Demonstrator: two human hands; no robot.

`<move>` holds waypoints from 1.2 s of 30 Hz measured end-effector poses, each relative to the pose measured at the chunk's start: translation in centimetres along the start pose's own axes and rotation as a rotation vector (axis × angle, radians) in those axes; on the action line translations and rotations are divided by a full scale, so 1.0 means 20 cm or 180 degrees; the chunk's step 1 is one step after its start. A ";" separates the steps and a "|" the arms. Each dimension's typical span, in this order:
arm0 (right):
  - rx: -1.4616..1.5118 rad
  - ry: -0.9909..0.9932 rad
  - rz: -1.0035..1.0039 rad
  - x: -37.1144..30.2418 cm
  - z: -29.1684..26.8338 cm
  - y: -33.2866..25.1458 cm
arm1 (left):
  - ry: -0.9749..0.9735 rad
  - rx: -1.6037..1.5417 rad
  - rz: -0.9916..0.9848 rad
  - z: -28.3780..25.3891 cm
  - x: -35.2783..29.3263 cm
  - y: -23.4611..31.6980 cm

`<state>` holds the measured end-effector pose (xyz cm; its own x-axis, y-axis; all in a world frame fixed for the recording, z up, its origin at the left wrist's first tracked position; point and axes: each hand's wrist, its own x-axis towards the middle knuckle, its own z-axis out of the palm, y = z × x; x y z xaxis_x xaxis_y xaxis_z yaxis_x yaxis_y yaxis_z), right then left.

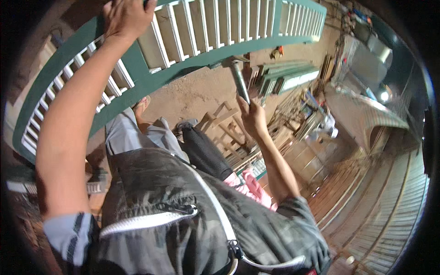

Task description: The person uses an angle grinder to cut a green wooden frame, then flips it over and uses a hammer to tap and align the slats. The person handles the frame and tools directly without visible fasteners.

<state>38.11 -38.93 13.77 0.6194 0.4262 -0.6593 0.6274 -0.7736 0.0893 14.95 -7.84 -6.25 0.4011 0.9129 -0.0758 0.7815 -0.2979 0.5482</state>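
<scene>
My left hand lies at the far side of a long green slatted panel with white slats. Its fingers curl over the frame, partly cut off by the upper picture edge. The panel stretches across the upper part of the view, from left to right. In my right hand is a hammer, held by its grey handle. The hammer's head is close to the panel's near edge; whether they touch I cannot tell.
Green frames lie stacked on the ground beyond the hammer, near an orange tool. A wooden stand is between my legs and right arm. Pink cloth lies near my right side. Corrugated sheeting is at the right.
</scene>
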 end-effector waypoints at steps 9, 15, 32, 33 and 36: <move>0.4120 -0.0218 -0.0883 0.08 -0.32 -0.08 | 0.0214 0.0113 0.0053 -0.03 0.06 -0.01; 0.1314 0.0806 -0.0991 0.01 -0.32 -0.22 | 0.0080 0.0202 0.0030 -0.02 0.07 0.02; 0.2686 0.0972 -0.2196 0.15 -0.23 0.09 | 0.0308 0.0358 0.0045 0.01 0.06 -0.04; 0.2151 0.0869 -0.1871 0.17 -0.05 0.19 | 0.0284 0.0258 0.0178 0.05 0.10 -0.05; 0.0490 -0.0677 0.0522 0.12 0.03 -0.06 | 0.0369 0.0202 0.0237 0.07 0.05 0.01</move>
<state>38.55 -37.22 11.57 0.5835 0.1947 -0.7884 0.4384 -0.8928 0.1040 16.19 -7.32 -7.49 0.4041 0.9126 0.0619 0.7818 -0.3797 0.4946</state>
